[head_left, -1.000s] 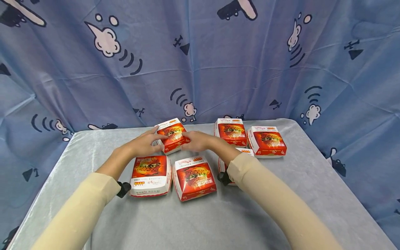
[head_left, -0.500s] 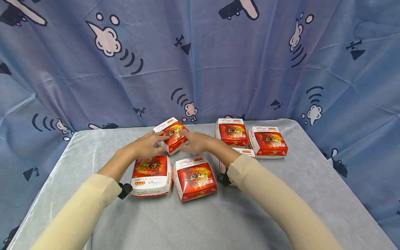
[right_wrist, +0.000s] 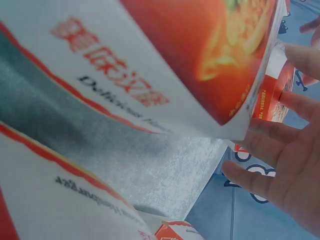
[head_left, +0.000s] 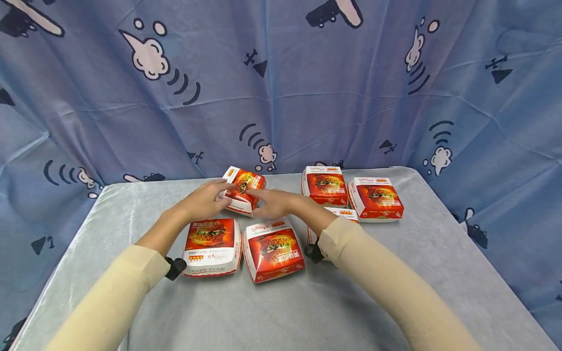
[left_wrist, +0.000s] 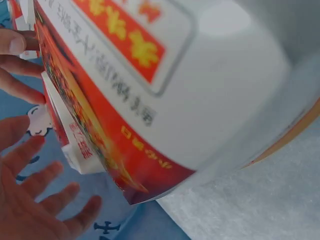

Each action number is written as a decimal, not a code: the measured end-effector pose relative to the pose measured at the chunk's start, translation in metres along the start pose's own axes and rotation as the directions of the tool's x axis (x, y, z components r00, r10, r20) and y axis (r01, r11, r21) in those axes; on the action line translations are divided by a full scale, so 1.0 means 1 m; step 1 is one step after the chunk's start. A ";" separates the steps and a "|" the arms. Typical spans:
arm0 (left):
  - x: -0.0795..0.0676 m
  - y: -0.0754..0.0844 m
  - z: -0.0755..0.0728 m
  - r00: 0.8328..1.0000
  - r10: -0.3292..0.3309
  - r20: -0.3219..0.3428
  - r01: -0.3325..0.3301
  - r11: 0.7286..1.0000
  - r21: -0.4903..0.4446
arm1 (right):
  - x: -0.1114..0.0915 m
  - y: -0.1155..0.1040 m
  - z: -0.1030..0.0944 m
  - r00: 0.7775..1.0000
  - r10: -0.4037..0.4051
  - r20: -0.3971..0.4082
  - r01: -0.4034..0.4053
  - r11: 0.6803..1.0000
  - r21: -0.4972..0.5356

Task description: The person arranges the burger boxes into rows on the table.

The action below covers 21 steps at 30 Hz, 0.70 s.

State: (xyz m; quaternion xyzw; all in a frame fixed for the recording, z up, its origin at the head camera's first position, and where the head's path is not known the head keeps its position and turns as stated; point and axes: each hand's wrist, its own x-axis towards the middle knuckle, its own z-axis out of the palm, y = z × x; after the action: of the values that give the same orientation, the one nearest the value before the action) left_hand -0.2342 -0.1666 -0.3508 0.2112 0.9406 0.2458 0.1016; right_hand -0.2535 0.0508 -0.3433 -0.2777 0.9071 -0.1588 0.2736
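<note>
A red-and-white burger box [head_left: 248,185] with a burger picture on its lid sits at the back left of the table, between both hands. From the left, my left hand [head_left: 205,199] reaches to it with extended fingers and thumb at its side. My right hand [head_left: 277,202] is at its right front corner, forefinger over the lid. The left wrist view shows the left hand [left_wrist: 37,192] with fingers spread beside the box [left_wrist: 82,150]. In the right wrist view the right hand [right_wrist: 295,145] has loosely extended fingers; a nearer box [right_wrist: 150,60] hides part of the scene.
Two similar boxes, one left [head_left: 211,246] and one right [head_left: 274,251], stand just in front. More lie to the right: one at the back [head_left: 326,185], one farther right [head_left: 376,199], and one [head_left: 344,213] partly under the right forearm. A blue curtain [head_left: 281,97] hangs behind the grey-covered table [head_left: 237,317].
Between the hands, the burger box has turned, bringing its white lid strip to the left and a white side to the front. Both hands have shifted slightly; the other boxes stay put.
</note>
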 end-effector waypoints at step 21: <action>-0.002 -0.005 -0.001 0.990 -0.117 0.083 0.117 0.993 0.003 | -0.003 -0.003 -0.002 0.995 -0.080 -0.062 0.088 0.985 0.148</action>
State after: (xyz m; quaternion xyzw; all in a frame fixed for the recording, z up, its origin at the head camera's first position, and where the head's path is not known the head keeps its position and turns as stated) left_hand -0.2340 -0.1717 -0.3521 0.1656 0.9461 0.2311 0.1553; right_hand -0.2515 0.0507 -0.3389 -0.2896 0.8873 -0.2461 0.2613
